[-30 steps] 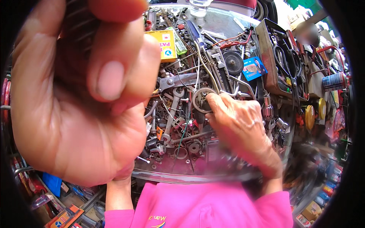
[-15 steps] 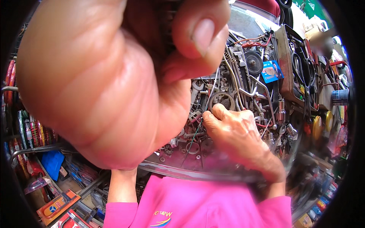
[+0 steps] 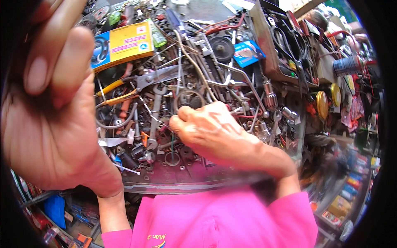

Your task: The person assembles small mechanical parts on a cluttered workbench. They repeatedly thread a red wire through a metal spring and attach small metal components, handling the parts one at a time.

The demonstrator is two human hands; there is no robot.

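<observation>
My left hand [image 3: 53,136] is raised close to the camera at the left, its fingers curled in; whatever they hold, if anything, is hidden. My right hand [image 3: 219,130] reaches down into a heap of tools and metal parts, fingers bent and closed, their tips out of sight. Just beyond those fingers lies a round metal ring [image 3: 202,97]. Left of it rest a steel spanner [image 3: 156,108] and cutting shears [image 3: 159,77] with yellow handles. A bent metal bar [image 3: 246,84] lies to the right.
A yellow and blue box [image 3: 128,43] sits on the heap at the far left. At the right stands an open metal toolbox [image 3: 258,49] beside a blue packet [image 3: 248,53]. The tabletop's front edge [image 3: 186,187] runs before me; shelves of packaged goods flank both sides.
My left hand has moved left and lower, uncovering the yellow box and the shears. My right hand stays near the ring. The whole view has swung to the right.
</observation>
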